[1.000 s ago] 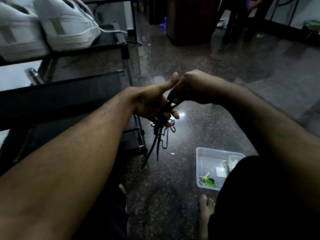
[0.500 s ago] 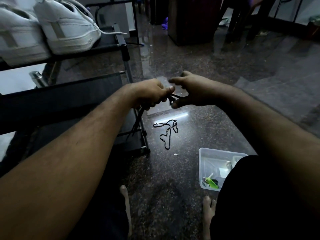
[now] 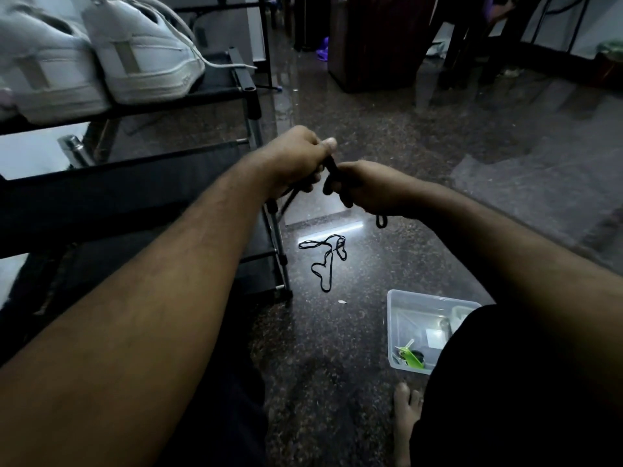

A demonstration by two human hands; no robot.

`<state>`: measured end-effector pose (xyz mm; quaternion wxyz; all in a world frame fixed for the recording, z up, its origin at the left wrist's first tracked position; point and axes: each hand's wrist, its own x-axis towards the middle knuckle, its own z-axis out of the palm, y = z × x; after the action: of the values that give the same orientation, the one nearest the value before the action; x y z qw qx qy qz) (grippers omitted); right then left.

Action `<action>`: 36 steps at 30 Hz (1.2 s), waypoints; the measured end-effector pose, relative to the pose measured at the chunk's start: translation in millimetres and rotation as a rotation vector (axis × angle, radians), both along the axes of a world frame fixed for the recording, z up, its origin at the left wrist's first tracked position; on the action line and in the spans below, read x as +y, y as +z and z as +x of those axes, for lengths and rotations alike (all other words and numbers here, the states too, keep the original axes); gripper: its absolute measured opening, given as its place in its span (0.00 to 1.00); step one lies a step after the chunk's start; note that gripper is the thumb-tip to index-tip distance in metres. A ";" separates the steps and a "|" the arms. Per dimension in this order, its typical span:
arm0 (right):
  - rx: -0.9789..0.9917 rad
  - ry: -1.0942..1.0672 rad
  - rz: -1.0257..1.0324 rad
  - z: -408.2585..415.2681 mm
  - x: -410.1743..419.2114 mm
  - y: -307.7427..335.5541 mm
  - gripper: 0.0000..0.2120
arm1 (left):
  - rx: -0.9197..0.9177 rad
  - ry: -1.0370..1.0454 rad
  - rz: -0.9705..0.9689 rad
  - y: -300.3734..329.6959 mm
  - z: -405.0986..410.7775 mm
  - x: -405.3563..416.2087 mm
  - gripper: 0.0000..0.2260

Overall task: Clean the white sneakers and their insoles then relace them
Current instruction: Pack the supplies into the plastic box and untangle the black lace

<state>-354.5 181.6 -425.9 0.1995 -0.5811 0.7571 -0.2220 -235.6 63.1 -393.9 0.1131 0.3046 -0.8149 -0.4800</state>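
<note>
Both fists clenched on one black lace [image 3: 332,168] | left hand [image 3: 296,160] and right hand [image 3: 369,188] nearly touching | second lace [image 3: 325,261] on floor just below | sneakers [image 3: 135,55] on rack up-left | keep tension, feed slack evenly, avoid twists.

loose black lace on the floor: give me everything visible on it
The loose black lace is a thin, dark cord, flat or round I cannot tell, lying slack on the speckled dark stone floor. It forms a few irregular loops with strands crossing near the middle, and its ends are not clear to see. It lies just right of the black rack's leg, beyond the clear plastic box, below both hands. Nothing touches it but the floor. A second black lace is in the hands.
</note>
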 end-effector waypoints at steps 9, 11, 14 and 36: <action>-0.605 0.124 -0.260 17.4 -3.4 4.4 0.16 | 0.437 0.299 0.574 8.7 -21.9 16.2 0.11; -0.590 0.091 -0.301 15.5 -6.6 2.4 0.16 | 0.474 0.326 0.633 10.0 -23.5 16.2 0.10; -0.560 -0.020 -0.300 14.5 -6.6 4.1 0.14 | 0.536 0.345 0.697 12.6 -25.9 15.8 0.10; -0.540 -0.295 0.155 -59.7 64.9 -15.8 0.09 | 0.289 0.211 0.386 -34.0 -77.0 53.7 0.03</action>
<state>-414.3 246.5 -441.6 0.4027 -0.3682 0.7676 -0.3363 -312.6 116.8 -427.9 0.2176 0.3318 -0.6473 -0.6509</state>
